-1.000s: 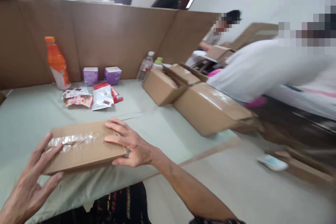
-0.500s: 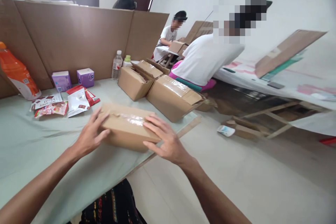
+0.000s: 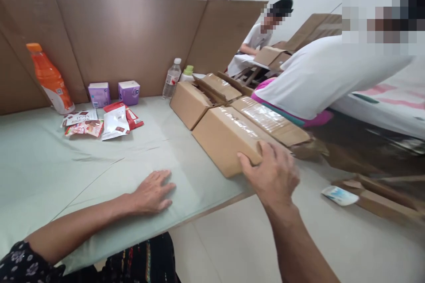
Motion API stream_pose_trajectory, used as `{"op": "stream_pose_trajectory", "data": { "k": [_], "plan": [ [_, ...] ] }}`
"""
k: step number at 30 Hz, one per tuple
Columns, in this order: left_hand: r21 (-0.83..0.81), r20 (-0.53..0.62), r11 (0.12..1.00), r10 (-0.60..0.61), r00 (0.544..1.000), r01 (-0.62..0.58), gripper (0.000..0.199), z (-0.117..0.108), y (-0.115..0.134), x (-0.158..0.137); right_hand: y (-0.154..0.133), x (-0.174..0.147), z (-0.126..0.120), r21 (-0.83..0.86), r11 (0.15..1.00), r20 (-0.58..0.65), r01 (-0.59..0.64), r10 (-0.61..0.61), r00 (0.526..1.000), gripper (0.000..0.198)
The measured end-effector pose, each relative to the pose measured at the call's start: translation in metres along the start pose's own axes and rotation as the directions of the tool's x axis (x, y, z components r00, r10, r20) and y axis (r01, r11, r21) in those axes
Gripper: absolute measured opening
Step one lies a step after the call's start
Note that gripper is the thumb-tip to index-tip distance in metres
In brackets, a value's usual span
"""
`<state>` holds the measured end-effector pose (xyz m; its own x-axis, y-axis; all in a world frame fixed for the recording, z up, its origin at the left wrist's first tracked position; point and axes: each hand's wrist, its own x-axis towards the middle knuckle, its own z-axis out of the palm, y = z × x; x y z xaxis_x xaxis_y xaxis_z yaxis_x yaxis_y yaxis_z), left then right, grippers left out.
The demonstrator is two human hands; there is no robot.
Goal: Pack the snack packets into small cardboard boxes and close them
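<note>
My right hand [image 3: 274, 170] grips the near end of a taped cardboard box [image 3: 221, 146], thumb on its near side and fingers over the top. This box stands on the table beside a second taped box [image 3: 275, 121] and in front of an open-flapped box [image 3: 187, 108]. My left hand [image 3: 154, 192] lies flat on the pale green table cover [image 3: 109, 163] with its fingers apart, holding nothing. Behind it are several snack packets, among them a white packet [image 3: 115, 123] and a red packet [image 3: 133, 117].
An orange bottle [image 3: 51, 82], two purple tissue packs [image 3: 129, 93] and a clear bottle [image 3: 172, 78] stand before a cardboard screen [image 3: 133, 40]. A person in a white shirt [image 3: 332, 75] sits to the right. An open carton [image 3: 381, 199] lies on the floor.
The taped box has moved right, from in front of me to beside the other boxes, with my right hand on it. My left hand has let go and rests on the table. The view has shifted.
</note>
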<state>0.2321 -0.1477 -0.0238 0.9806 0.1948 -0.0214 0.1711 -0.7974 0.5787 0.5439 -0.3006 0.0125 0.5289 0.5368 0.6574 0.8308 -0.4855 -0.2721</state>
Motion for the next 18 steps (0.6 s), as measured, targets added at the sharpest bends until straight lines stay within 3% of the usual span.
{"op": "stream_pose_trajectory", "data": {
  "k": [4,6,8,11,14,16,18],
  "plan": [
    [0.068,-0.006,0.998,-0.015,1.0,0.016,0.059,-0.021,0.0,-0.056,-0.02,-0.006,-0.004,0.054,0.999,-0.025,0.001,0.0,1.0,0.073],
    [0.101,-0.059,0.992,-0.064,0.996,0.07,0.062,-0.031,0.002,-0.093,-0.033,-0.019,-0.006,0.058,0.997,-0.152,0.041,-0.032,0.988,0.086],
    [0.137,-0.147,0.976,-0.151,0.978,0.171,0.063,-0.041,0.005,-0.133,-0.048,-0.036,0.0,0.091,0.99,-0.238,0.104,-0.08,0.968,0.086],
    [0.185,-0.312,0.91,-0.304,0.9,0.372,0.055,-0.058,0.005,-0.193,-0.082,-0.068,0.026,0.28,0.91,-0.083,0.305,-0.293,0.952,0.073],
    [0.204,-0.518,0.783,-0.423,0.744,0.587,0.041,-0.09,-0.003,-0.254,-0.129,-0.102,0.06,0.483,0.733,0.063,0.479,-0.574,0.816,0.044],
    [0.185,-0.669,0.66,-0.458,0.585,0.728,0.039,-0.121,-0.005,-0.296,-0.16,-0.12,0.077,0.522,0.657,0.093,0.544,-0.678,0.729,0.039],
    [0.127,-0.805,0.515,-0.446,0.392,0.848,0.045,-0.157,-0.001,-0.338,-0.186,-0.132,0.088,0.539,0.61,0.102,0.581,-0.732,0.673,0.042]
  ]
}}
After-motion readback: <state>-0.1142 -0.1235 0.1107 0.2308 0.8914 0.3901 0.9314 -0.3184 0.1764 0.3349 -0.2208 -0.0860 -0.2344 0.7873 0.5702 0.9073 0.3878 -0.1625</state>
